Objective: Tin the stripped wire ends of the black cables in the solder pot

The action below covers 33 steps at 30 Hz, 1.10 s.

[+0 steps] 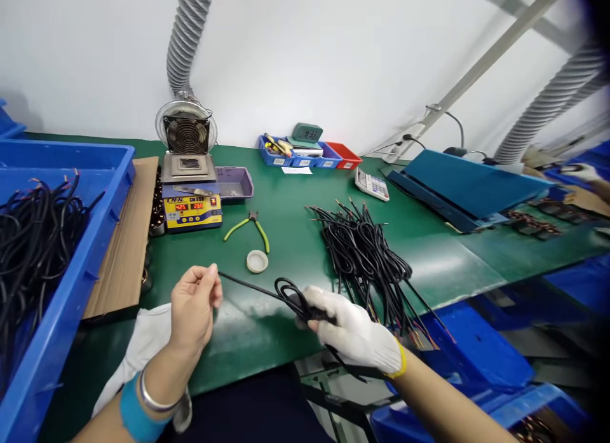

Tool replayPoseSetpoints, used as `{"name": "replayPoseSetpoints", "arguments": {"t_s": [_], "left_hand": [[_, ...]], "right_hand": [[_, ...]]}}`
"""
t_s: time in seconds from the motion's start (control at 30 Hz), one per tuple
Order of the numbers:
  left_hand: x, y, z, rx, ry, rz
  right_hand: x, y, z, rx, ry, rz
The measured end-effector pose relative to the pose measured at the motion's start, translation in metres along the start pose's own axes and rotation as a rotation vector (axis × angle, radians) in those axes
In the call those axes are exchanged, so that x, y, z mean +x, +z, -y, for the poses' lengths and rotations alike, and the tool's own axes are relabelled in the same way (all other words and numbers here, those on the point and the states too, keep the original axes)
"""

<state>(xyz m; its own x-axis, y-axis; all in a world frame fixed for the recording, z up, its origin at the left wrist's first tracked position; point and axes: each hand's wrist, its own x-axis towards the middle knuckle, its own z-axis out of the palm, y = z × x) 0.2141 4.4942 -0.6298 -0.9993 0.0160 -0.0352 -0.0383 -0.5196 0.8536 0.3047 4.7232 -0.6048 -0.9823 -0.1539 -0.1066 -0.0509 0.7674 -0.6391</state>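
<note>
My bare left hand (195, 303) pinches one end of a black cable (250, 285) between thumb and fingertips. The cable runs across to my right hand (350, 328), which wears a white glove and is wrapped round the cable's coiled part. Loops stick out in front of the glove, and a tail hangs below it. Behind my hands, a small round white dish (257, 261) and green-handled cutting pliers (252, 222) lie on the green mat (281, 239). To the right of the gloved hand lies a heap of black cables (366, 252) with stripped ends.
At left stands a blue crate (61, 367) of cables beside cardboard (126, 239). A solder pot (190, 195) sits under a grey hose, near a purple tray (234, 184). Farther back are small bins (305, 157), a calculator (372, 184) and a blue fixture (471, 182). Another person's gloved hand (581, 171) shows far right.
</note>
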Motion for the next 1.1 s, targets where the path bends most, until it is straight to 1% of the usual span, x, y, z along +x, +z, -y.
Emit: {"name": "replayPoseSetpoints", "arguments": {"t_s": [0.07,0.13,0.23,0.3,0.4,0.57,0.67,0.77,1.0,1.1], "left_hand": [[-0.001,-0.001,0.000,0.008,-0.019,0.015],[-0.002,-0.001,0.000,0.044,-0.072,0.042],[-0.001,0.001,0.001,0.049,-0.082,0.065],[0.000,0.002,0.000,0.012,-0.053,0.051],[0.002,0.002,-0.001,-0.038,-0.073,0.033],[0.002,0.000,0.000,-0.051,-0.073,0.026],[0.002,0.000,0.003,-0.025,-0.022,0.010],[0.002,0.002,0.005,-0.014,0.067,-0.007],[0.008,-0.003,0.011,0.030,0.229,-0.072],[0.010,-0.006,0.014,0.047,0.266,-0.074]], "right_hand": [[-0.002,-0.001,-0.006,0.027,-0.042,-0.072],[-0.005,-0.002,-0.011,0.080,-0.091,-0.083],[-0.010,-0.005,-0.016,0.135,-0.122,0.009],[-0.010,-0.004,-0.017,0.151,-0.097,0.079],[-0.008,-0.002,-0.016,0.178,-0.055,0.149],[-0.005,0.006,-0.013,0.123,0.010,0.246],[-0.004,0.011,-0.010,0.072,0.021,0.267],[-0.001,0.017,-0.003,0.042,-0.003,0.303],[0.018,0.027,0.027,-0.015,-0.130,0.447],[0.025,0.030,0.036,0.003,-0.123,0.529]]}}
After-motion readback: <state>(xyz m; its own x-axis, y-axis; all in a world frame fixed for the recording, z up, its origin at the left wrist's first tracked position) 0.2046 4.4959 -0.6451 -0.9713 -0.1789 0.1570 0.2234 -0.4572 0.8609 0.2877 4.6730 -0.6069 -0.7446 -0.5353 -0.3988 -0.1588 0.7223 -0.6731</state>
